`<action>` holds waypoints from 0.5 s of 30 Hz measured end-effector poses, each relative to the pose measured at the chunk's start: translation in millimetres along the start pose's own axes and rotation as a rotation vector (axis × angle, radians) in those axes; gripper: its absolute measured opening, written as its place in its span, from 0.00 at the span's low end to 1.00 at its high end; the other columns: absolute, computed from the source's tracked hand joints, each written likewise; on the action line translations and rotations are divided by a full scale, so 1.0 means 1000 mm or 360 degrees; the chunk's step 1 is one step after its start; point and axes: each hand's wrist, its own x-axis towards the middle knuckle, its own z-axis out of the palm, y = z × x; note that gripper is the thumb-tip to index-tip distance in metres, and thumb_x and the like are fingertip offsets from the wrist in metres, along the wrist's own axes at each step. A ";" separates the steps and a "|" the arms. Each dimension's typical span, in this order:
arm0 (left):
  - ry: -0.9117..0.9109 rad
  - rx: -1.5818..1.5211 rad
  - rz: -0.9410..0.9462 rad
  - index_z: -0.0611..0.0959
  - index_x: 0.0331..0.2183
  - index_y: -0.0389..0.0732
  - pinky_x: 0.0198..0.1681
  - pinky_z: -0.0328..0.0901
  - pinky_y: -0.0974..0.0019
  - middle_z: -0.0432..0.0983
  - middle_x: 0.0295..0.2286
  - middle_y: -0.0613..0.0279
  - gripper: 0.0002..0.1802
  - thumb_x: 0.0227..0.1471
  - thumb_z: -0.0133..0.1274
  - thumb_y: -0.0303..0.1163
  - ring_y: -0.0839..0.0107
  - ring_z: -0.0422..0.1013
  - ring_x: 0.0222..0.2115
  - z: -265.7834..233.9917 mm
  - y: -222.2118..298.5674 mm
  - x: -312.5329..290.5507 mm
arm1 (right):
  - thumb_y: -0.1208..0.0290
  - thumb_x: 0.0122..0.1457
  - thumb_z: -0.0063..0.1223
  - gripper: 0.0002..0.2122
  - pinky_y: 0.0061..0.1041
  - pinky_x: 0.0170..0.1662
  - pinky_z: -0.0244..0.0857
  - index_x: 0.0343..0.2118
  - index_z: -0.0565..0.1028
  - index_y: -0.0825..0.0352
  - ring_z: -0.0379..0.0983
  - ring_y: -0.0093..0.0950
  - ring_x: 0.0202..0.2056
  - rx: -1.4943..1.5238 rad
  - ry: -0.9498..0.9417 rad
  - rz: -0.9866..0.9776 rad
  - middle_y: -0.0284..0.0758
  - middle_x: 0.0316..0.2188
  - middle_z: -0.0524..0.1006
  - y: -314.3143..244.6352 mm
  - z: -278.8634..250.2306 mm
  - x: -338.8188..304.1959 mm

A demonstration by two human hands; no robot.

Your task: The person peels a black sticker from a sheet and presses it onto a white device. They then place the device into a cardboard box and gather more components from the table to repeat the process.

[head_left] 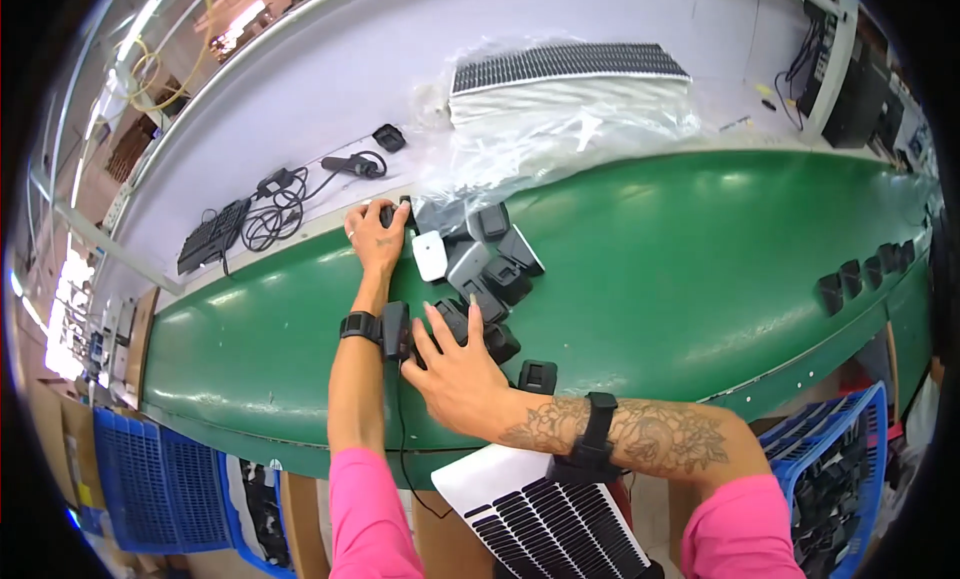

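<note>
My left hand [377, 241] reaches to the far edge of the green work surface [640, 279], its fingers closed round a small black plastic part [388, 217]. My right hand [458, 374] has its fingers spread over the near end of a pile of black plastic housings [505, 277]; its fingertips touch or lie just above them. Within the pile, a white square piece [430, 256] and a grey piece [467, 263] lie beside the housings. One black housing [538, 377] sits apart, near my right wrist. The parts under my right fingers are partly hidden.
Behind the surface lies a plastic-wrapped stack of label sheets [570, 84]. Coiled black cables [275, 214] and a keyboard [213, 236] are at far left. Several black parts [850, 279] line the right edge. A label sheet [545, 519] and blue crates [165, 479] are below.
</note>
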 end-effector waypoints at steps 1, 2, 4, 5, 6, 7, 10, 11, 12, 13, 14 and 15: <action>-0.0028 0.0020 0.0007 0.83 0.37 0.48 0.56 0.53 0.46 0.68 0.44 0.49 0.22 0.45 0.58 0.52 0.47 0.57 0.52 0.004 0.002 -0.002 | 0.60 0.48 0.56 0.20 0.71 0.51 0.43 0.45 0.72 0.60 0.52 0.50 0.60 0.0029 0.0001 0.0019 0.47 0.55 0.65 0.005 0.002 -0.003; 0.0049 0.0017 0.0102 0.83 0.36 0.47 0.54 0.55 0.49 0.68 0.42 0.49 0.19 0.44 0.59 0.49 0.48 0.58 0.51 0.007 0.005 -0.007 | 0.60 0.49 0.55 0.20 0.71 0.51 0.44 0.45 0.72 0.59 0.53 0.51 0.60 0.0046 0.0059 -0.0004 0.47 0.54 0.65 0.012 0.002 -0.010; 0.0158 -0.0001 0.0199 0.83 0.35 0.43 0.57 0.52 0.51 0.70 0.38 0.48 0.18 0.45 0.59 0.46 0.51 0.62 0.47 0.015 0.015 -0.014 | 0.59 0.50 0.54 0.19 0.71 0.50 0.46 0.46 0.71 0.56 0.54 0.51 0.59 0.0044 0.0114 -0.0016 0.47 0.54 0.66 0.025 0.002 -0.020; 0.0150 0.0017 0.0204 0.83 0.35 0.43 0.57 0.52 0.51 0.70 0.38 0.48 0.18 0.45 0.59 0.46 0.51 0.62 0.47 0.017 0.014 -0.014 | 0.60 0.51 0.53 0.19 0.71 0.50 0.46 0.47 0.70 0.55 0.54 0.52 0.59 0.0041 0.0135 -0.0021 0.46 0.54 0.66 0.028 0.001 -0.021; 0.0221 0.0138 0.0301 0.82 0.35 0.41 0.59 0.48 0.50 0.71 0.36 0.48 0.20 0.45 0.58 0.46 0.53 0.64 0.45 0.018 0.015 -0.015 | 0.62 0.52 0.52 0.18 0.71 0.50 0.46 0.47 0.70 0.55 0.55 0.52 0.58 0.0033 0.0113 -0.0003 0.47 0.54 0.66 0.031 -0.002 -0.023; 0.0296 0.0257 0.0399 0.81 0.35 0.38 0.61 0.45 0.48 0.71 0.35 0.49 0.21 0.45 0.58 0.47 0.54 0.65 0.43 0.019 0.016 -0.016 | 0.63 0.52 0.51 0.17 0.71 0.50 0.46 0.47 0.70 0.56 0.55 0.53 0.58 0.0022 0.0091 0.0012 0.47 0.54 0.66 0.035 -0.006 -0.024; 0.0230 0.0305 0.0422 0.80 0.32 0.36 0.63 0.38 0.44 0.73 0.30 0.53 0.21 0.49 0.55 0.46 0.57 0.66 0.42 0.034 0.059 -0.039 | 0.65 0.52 0.51 0.17 0.71 0.51 0.46 0.47 0.71 0.56 0.57 0.54 0.57 -0.0084 0.0084 0.0139 0.47 0.55 0.64 0.071 -0.007 -0.039; 0.0154 0.0260 0.0355 0.80 0.31 0.37 0.62 0.38 0.43 0.74 0.28 0.54 0.20 0.50 0.53 0.46 0.57 0.66 0.42 0.036 0.074 -0.045 | 0.64 0.52 0.52 0.17 0.71 0.51 0.46 0.47 0.71 0.56 0.57 0.54 0.57 -0.0136 0.0087 0.0168 0.47 0.55 0.64 0.082 -0.011 -0.046; 0.0147 0.0375 0.0368 0.80 0.29 0.39 0.62 0.38 0.43 0.74 0.27 0.56 0.17 0.50 0.52 0.45 0.57 0.66 0.41 0.042 0.095 -0.053 | 0.64 0.52 0.52 0.17 0.71 0.51 0.46 0.47 0.71 0.56 0.57 0.54 0.57 -0.0151 0.0082 0.0178 0.47 0.55 0.64 0.095 -0.014 -0.054; 0.0140 0.0381 0.0378 0.81 0.30 0.39 0.62 0.38 0.43 0.76 0.28 0.59 0.17 0.50 0.52 0.44 0.59 0.67 0.42 0.046 0.115 -0.062 | 0.62 0.52 0.53 0.17 0.70 0.52 0.46 0.47 0.70 0.56 0.57 0.54 0.57 -0.0201 0.0053 0.0285 0.47 0.56 0.64 0.108 -0.018 -0.062; 0.0080 0.0180 0.0359 0.81 0.30 0.38 0.62 0.37 0.43 0.75 0.31 0.54 0.17 0.49 0.52 0.43 0.55 0.65 0.44 0.047 0.132 -0.068 | 0.61 0.52 0.55 0.18 0.69 0.52 0.47 0.47 0.70 0.55 0.57 0.53 0.57 -0.0245 0.0030 0.0383 0.47 0.56 0.63 0.119 -0.022 -0.069; 0.0027 -0.0021 0.0336 0.82 0.31 0.38 0.62 0.37 0.43 0.75 0.34 0.50 0.17 0.49 0.52 0.43 0.52 0.63 0.46 0.050 0.145 -0.074 | 0.61 0.52 0.55 0.18 0.69 0.52 0.47 0.47 0.70 0.55 0.57 0.53 0.57 -0.0260 0.0028 0.0376 0.47 0.56 0.63 0.127 -0.031 -0.074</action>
